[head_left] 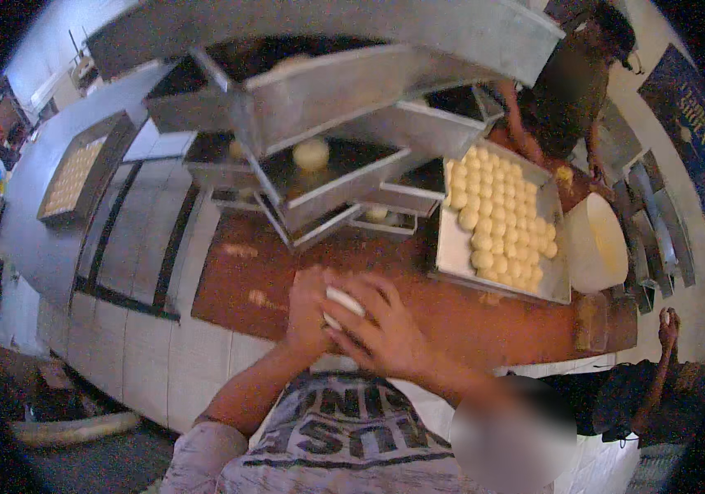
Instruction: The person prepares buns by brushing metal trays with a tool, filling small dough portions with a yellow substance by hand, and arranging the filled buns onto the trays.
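My left hand [307, 300] and my right hand [379, 325] are cupped together in front of my chest, above the near edge of the red-brown worktop. Between them is a pale piece of dough [343, 308], partly covered by the fingers. The right fingers curl over it, and the left palm backs it from the other side. To the right of my hands, a large metal tray [441, 262] holds rows of round yellowish dough balls [505, 218], packed close together.
Stacked metal trays [328, 99] rise crisscrossed ahead; one shows a dough ball [311, 154]. A white tub [595, 247] stands right of the filled tray. Another filled tray [114, 132] lies far left. One person [571, 90] works across the worktop [237, 272]; another [657, 395] is at right.
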{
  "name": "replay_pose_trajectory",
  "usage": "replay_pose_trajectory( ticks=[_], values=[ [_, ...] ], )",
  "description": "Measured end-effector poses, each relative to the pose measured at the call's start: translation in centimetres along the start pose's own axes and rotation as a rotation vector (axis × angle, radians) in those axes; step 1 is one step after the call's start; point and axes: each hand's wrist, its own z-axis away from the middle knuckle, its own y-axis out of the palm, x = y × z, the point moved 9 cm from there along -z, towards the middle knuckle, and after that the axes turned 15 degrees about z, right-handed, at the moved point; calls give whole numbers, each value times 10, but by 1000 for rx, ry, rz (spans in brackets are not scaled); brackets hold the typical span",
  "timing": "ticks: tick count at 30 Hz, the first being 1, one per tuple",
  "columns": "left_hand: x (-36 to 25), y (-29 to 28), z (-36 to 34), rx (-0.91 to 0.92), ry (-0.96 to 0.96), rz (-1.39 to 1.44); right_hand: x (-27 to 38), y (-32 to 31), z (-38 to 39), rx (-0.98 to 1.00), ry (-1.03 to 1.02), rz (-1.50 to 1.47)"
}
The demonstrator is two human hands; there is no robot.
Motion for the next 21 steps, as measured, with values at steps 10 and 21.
replay_pose_trajectory(
  ticks=[10,21],
  values=[
    [35,-36,-5,173,-429,519,-80,-200,-67,-26,-55,-821],
    [130,-71,38,-162,-310,-482,-243,-224,-290,-101,68,387]
  ],
)
